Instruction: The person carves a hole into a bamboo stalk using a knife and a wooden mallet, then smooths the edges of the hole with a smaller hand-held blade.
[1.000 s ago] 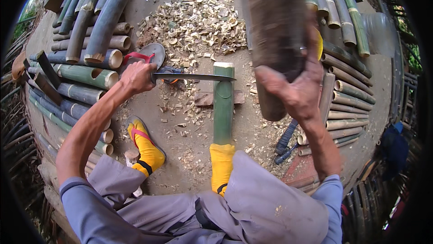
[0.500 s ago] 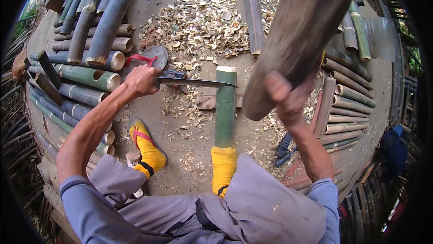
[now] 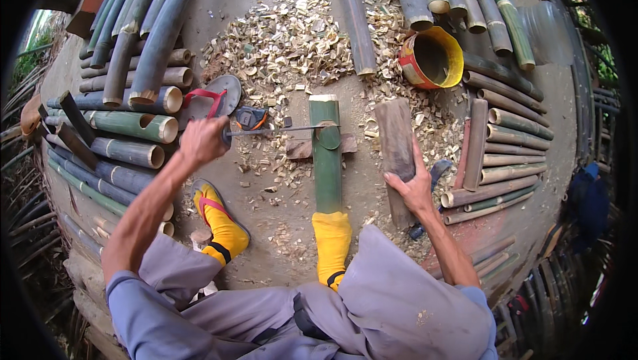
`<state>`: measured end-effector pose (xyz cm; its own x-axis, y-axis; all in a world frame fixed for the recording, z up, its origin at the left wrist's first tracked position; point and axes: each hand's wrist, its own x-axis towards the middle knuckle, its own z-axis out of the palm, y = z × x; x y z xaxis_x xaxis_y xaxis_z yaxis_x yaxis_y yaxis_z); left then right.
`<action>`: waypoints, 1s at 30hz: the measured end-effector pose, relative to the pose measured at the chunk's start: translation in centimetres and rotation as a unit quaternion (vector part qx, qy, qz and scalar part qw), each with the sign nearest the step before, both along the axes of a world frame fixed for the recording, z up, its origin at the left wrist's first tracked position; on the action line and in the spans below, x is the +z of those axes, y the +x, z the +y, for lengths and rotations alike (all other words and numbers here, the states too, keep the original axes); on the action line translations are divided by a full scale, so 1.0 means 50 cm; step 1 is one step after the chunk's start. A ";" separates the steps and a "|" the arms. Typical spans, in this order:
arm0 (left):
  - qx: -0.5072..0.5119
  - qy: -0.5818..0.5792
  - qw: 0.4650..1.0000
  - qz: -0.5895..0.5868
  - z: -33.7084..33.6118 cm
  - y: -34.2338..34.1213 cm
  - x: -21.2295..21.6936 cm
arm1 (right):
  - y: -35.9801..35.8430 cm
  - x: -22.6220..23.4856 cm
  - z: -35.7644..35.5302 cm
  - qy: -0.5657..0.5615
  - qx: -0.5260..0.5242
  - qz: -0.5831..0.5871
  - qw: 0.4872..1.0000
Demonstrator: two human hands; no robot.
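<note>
My left hand [image 3: 203, 142] is closed round the handle of a long knife [image 3: 276, 130]. Its thin blade reaches right, across the upper part of a green bamboo piece [image 3: 327, 177], at a pale cut above a rounded notch line. That bamboo lies over a small wooden block [image 3: 300, 150], its near end against my yellow-socked foot [image 3: 331, 240]. My right hand [image 3: 413, 187] grips a thick, dark wooden billet [image 3: 397, 137] along its side, thumb on the near face. The billet is apart from the knife, to the right of the bamboo.
Wood chips [image 3: 292, 44] cover the ground ahead. A yellow-and-red bucket [image 3: 454, 61] lies tipped at the far right. Bamboo poles [image 3: 166, 27] are stacked left, with more lengths [image 3: 515, 158] right. A tape measure [image 3: 251, 119] and a loose sandal [image 3: 226, 94] lie beyond my left hand.
The wooden billet has come down from high on the right, closer to the ground, uncovering the bucket. The knife blade now shows edge-on at the bamboo, and my left hand sits slightly lower.
</note>
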<state>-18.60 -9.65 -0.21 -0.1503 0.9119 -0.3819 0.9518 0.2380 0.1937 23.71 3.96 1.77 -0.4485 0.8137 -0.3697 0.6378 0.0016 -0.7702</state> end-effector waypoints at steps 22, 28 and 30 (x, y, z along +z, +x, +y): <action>-0.066 0.104 0.992 -0.008 -0.080 0.044 -0.016 | 0.042 -0.005 -0.108 -0.046 0.009 -0.043 0.998; -0.074 0.061 0.995 -0.031 -0.068 0.021 -0.004 | 0.027 -0.009 -0.099 -0.003 0.036 -0.031 0.999; -0.082 0.053 0.994 -0.038 -0.063 0.012 -0.003 | 0.026 -0.013 -0.097 0.017 0.051 -0.011 0.998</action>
<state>-18.01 -12.80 -0.37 0.0298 0.9574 -0.2873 0.9577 0.0549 0.2824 25.00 -0.87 1.14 -0.5221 0.7762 -0.3535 0.6498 0.0935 -0.7543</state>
